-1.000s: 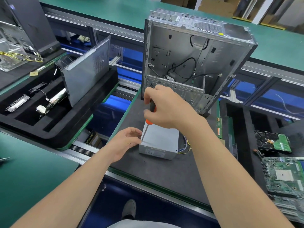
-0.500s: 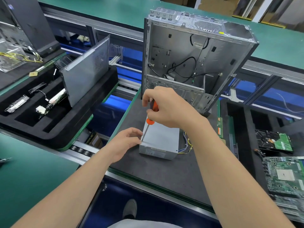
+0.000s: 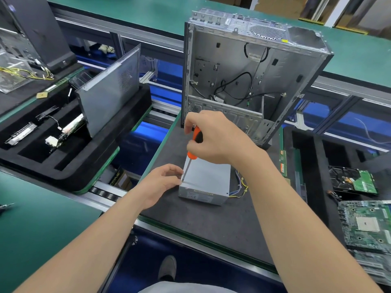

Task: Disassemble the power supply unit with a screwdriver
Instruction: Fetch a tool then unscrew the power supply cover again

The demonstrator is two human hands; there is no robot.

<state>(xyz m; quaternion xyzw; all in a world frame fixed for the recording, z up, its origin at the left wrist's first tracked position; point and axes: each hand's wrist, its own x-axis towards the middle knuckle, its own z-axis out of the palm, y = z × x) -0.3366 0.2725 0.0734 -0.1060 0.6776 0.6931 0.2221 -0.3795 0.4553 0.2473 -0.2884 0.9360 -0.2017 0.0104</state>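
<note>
Bright, even overhead light; soft short shadows lie under the fingers (image 3: 170, 169) on the mat (image 3: 201, 229). Pale sheen on the case (image 3: 237, 56) beyond them. Wide-angle bending at the edges; far corners slightly soft

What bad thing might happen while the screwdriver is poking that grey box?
1. The screwdriver tip sits at the corner of the power supply unit, right beside the fingers of the left hand; a slip might jab them.
2. The right hand holds the screwdriver tilted, so the tip may skid off.
3. The open computer case stands upright just behind; a bump might tip it.
</note>
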